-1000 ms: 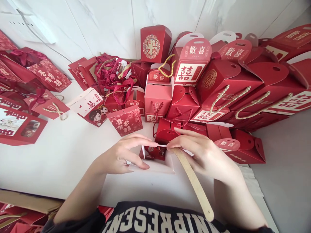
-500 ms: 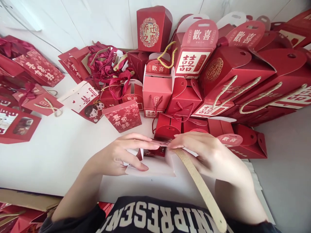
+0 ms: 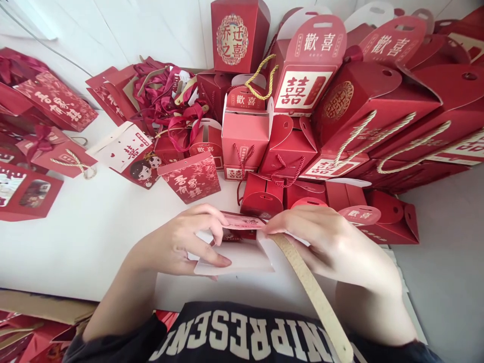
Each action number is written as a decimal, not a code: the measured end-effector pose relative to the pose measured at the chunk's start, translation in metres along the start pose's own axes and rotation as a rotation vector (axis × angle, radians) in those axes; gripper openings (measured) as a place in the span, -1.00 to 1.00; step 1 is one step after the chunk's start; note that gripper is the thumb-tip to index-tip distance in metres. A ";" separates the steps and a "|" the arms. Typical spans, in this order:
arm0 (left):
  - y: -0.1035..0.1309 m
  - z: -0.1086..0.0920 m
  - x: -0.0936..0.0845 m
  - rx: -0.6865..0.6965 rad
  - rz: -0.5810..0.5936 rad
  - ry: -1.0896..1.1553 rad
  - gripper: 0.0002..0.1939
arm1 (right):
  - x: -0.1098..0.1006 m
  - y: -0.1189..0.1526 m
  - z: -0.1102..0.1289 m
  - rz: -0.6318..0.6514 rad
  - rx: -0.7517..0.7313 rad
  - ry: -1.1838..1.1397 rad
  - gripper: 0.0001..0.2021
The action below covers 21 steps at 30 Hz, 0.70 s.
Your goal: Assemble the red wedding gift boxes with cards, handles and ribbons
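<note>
Between my hands is a paper gift box [image 3: 236, 258], its top open towards me. The inner faces are white, and a pink printed flap [image 3: 244, 221] stands at the far edge. My left hand [image 3: 192, 234] grips the box's left side, fingers over the far flap and thumb on the near white panel. At the right corner, my right hand [image 3: 321, 237] pinches the box edge, its fingertips by the pink flap. A tan strap handle [image 3: 306, 282] hangs from near my right fingers towards my chest, its free end loose with a small hole. The box's underside is hidden.
Red gift boxes [image 3: 291, 146] are stacked close beyond my hands and to the right, some with rope handles. A printed red box [image 3: 191, 179] and a white-and-red one [image 3: 130, 156] lie ahead. Left stand ribboned boxes [image 3: 53, 151]; a cardboard carton [image 3: 41, 305] is at lower left.
The pink flap has tipped so that more of its printed face shows. My left fingers have curled back from it a little. The view has shifted slightly.
</note>
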State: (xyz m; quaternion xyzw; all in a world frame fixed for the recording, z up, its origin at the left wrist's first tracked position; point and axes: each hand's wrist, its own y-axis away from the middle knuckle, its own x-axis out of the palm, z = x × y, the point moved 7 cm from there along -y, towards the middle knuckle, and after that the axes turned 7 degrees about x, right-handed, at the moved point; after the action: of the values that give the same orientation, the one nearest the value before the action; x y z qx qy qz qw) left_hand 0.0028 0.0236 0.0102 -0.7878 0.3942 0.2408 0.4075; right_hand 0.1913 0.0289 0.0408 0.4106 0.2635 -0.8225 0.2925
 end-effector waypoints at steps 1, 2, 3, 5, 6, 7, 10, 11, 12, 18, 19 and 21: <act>0.000 -0.001 0.000 0.002 0.001 -0.006 -0.80 | 0.000 0.000 0.000 0.002 0.002 0.005 -0.84; 0.000 -0.001 0.001 0.001 0.005 -0.012 -0.76 | 0.000 0.000 0.000 0.006 0.000 0.007 -0.84; 0.000 -0.002 0.001 -0.001 0.009 -0.018 -0.74 | 0.001 0.000 0.001 0.009 -0.003 0.007 -0.84; -0.001 -0.003 0.001 -0.005 0.015 -0.024 -0.74 | 0.000 0.001 0.001 0.011 -0.006 0.007 -0.84; -0.001 -0.003 0.001 -0.005 0.012 -0.022 -0.74 | 0.000 0.001 0.000 0.012 -0.006 0.008 -0.84; -0.001 -0.003 0.001 -0.005 0.013 -0.021 -0.74 | -0.001 0.000 -0.001 0.012 -0.003 0.010 -0.84; -0.001 -0.002 0.001 -0.005 0.011 -0.021 -0.73 | -0.002 0.000 -0.002 0.013 0.003 0.011 -0.85; -0.001 -0.001 0.000 -0.005 0.009 -0.022 -0.73 | -0.002 0.000 -0.002 0.011 0.002 0.010 -0.85; -0.001 0.001 0.000 -0.005 0.006 -0.025 -0.74 | -0.001 -0.001 -0.001 0.006 0.001 0.007 -0.85; -0.003 0.005 -0.002 -0.016 -0.011 -0.058 -0.77 | 0.014 -0.007 0.014 0.028 -0.094 -0.080 -0.83; -0.003 0.005 -0.003 -0.016 -0.007 -0.061 -0.78 | 0.017 -0.007 0.015 0.050 -0.102 -0.075 -0.83; -0.004 0.005 -0.005 -0.025 0.000 -0.072 -0.74 | 0.020 -0.007 0.012 0.079 -0.083 -0.058 -0.82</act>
State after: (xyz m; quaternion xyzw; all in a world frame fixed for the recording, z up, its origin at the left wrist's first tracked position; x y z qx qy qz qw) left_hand 0.0028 0.0311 0.0128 -0.7838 0.3762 0.2738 0.4114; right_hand 0.1699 0.0203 0.0318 0.3842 0.2724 -0.8101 0.3492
